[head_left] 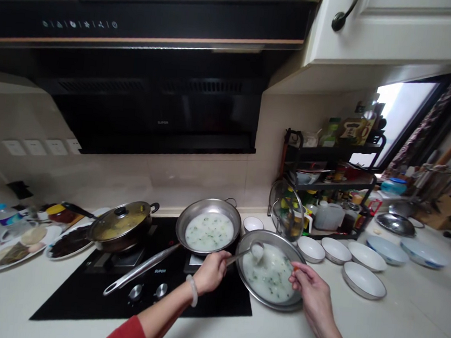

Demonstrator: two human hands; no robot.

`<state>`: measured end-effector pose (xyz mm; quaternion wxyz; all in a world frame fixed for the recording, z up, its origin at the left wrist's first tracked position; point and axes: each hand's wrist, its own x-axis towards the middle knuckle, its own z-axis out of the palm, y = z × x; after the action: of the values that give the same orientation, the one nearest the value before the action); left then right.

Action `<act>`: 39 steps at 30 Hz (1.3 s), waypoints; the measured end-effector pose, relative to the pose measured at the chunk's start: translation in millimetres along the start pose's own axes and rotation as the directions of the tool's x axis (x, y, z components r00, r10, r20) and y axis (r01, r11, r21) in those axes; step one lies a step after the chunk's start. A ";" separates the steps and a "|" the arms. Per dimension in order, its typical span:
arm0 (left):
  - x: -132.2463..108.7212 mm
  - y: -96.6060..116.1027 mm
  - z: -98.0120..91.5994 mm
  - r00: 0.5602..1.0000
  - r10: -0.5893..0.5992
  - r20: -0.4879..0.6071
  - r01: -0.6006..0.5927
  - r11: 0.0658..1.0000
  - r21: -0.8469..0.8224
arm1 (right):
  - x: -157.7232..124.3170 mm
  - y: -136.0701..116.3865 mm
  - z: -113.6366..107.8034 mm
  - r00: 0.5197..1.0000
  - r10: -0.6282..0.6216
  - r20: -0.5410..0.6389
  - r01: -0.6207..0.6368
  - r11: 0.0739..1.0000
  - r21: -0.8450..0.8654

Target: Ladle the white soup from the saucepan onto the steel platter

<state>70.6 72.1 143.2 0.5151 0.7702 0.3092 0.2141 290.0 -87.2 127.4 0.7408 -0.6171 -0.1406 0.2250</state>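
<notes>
My left hand (211, 271) is closed round the handle of a metal ladle (251, 250), whose bowl carries white porridge over a wide steel basin (244, 284). The basin is partly full of the same white porridge with green flecks. My right hand (309, 290) grips the basin's right rim, with something small and orange at its fingertips. Just behind stands a steel pan (208, 232) with a long handle, also holding white porridge, on the black cooktop (83, 296).
A lidded dark pot (121, 227) sits on the cooktop's left. Plates of food (28, 244) lie at far left. Several empty white bowls (363, 280) line the counter on the right. A black spice rack (326, 182) and a propped glass lid (287, 210) stand behind.
</notes>
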 end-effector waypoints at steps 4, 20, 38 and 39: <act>-10.9 -16.9 19.2 0.954 0.267 0.140 -0.296 0.915 0.273 | 1.8 1.3 -1.1 1.000 0.012 -0.008 -0.012 1.000 0.013; 0.5 -27.4 -66.3 0.943 0.014 -0.332 0.009 0.998 0.066 | 9.4 10.3 5.2 0.999 0.005 0.034 -0.004 1.000 -0.026; 12.1 -63.9 -103.3 0.842 -0.339 -0.420 0.388 0.921 0.035 | 16.8 10.1 16.5 0.997 0.048 0.060 -0.047 0.999 -0.021; 12.7 -63.3 -103.5 0.832 -0.387 -0.398 0.396 0.916 -0.065 | 16.8 9.8 16.4 0.997 0.047 0.055 -0.046 0.999 -0.024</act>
<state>-3.6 167.0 123.7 0.4652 0.6350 0.5618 0.2547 294.8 -63.5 119.9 0.7242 -0.6219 -0.1492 0.2579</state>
